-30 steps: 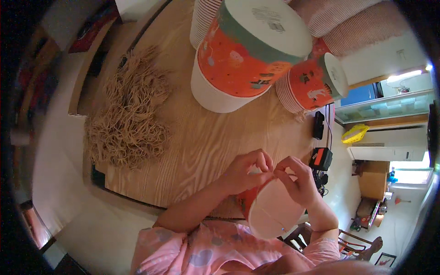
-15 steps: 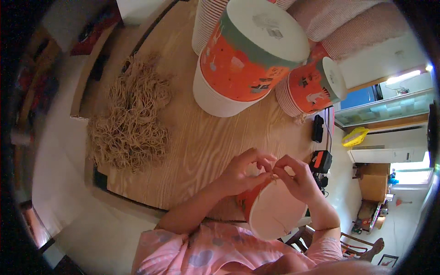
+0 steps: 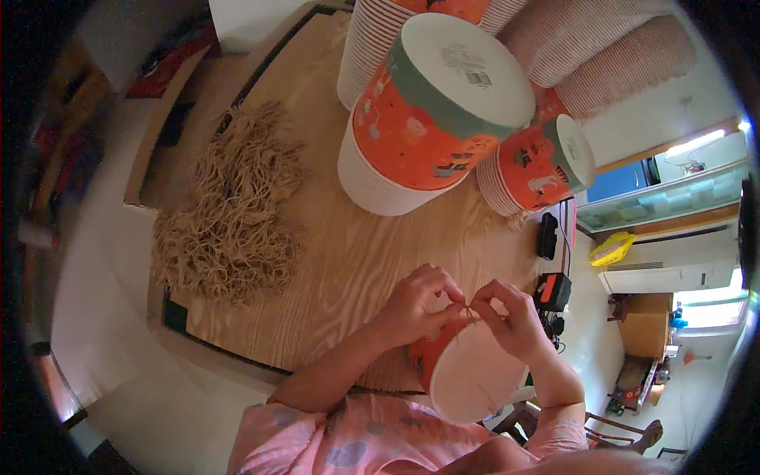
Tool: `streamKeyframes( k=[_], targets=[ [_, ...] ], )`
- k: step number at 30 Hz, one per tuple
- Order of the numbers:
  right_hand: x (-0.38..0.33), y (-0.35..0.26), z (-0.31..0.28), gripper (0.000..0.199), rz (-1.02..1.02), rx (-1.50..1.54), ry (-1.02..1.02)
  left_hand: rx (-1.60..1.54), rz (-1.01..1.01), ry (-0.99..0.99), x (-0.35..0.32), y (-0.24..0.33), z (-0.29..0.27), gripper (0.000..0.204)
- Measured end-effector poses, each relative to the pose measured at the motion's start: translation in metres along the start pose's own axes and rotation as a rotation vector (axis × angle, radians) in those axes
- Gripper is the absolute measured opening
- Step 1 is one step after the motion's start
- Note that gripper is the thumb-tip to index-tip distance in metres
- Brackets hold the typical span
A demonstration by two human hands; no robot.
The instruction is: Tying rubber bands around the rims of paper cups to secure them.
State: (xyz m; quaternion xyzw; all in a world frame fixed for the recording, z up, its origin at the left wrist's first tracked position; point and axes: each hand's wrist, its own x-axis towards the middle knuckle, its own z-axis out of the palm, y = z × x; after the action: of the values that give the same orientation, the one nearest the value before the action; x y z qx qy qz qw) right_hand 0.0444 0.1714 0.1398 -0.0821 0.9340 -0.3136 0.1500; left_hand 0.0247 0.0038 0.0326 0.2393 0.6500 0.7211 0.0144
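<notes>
An orange paper bucket (image 3: 479, 368) leans at the near table edge against my body, its white round side toward me. Thin brown string lies across that white side and rises to its far rim. Both hands meet above the rim. My left hand (image 3: 426, 301) is closed in a pinch on the string (image 3: 469, 311). From the other side my right hand (image 3: 511, 317) also pinches the string, fingertips almost touching the left ones. Whether a knot is there is too small to tell. A tangled heap of brown string (image 3: 237, 210) lies at the table's left.
Upside-down stacks of orange and green paper buckets, one large (image 3: 431, 119) and one smaller (image 3: 542, 162), stand on the far part of the wooden table (image 3: 348, 261). More nested stacks (image 3: 586, 39) lie behind. Black chargers with cables (image 3: 552, 293) sit at the right edge.
My two hands have drawn slightly closer at the string, fingertips now nearly meeting. The view has tilted a little, so the table things appear lower. The bucket stays in place.
</notes>
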Motion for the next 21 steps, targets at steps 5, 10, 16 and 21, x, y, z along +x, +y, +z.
streamKeyframes(
  k=[5,10,16,21],
  targets=[
    [0.003,-0.003,-0.002,0.007,0.030,0.011,-0.021,-0.247,-0.062,-0.108,0.002,0.001,0.002,0.013],
    [0.001,-0.002,0.000,0.007,-0.003,-0.054,-0.016,-0.617,-0.618,-0.347,-0.006,-0.012,0.007,0.014],
    [-0.003,-0.005,0.011,0.010,-0.394,-0.306,0.272,-0.999,-0.643,-0.207,-0.014,-0.025,0.013,0.016],
    [-0.003,-0.008,0.012,0.015,-0.570,-0.401,0.352,-1.020,-0.581,-0.251,-0.010,-0.020,0.008,0.016]
  ],
)
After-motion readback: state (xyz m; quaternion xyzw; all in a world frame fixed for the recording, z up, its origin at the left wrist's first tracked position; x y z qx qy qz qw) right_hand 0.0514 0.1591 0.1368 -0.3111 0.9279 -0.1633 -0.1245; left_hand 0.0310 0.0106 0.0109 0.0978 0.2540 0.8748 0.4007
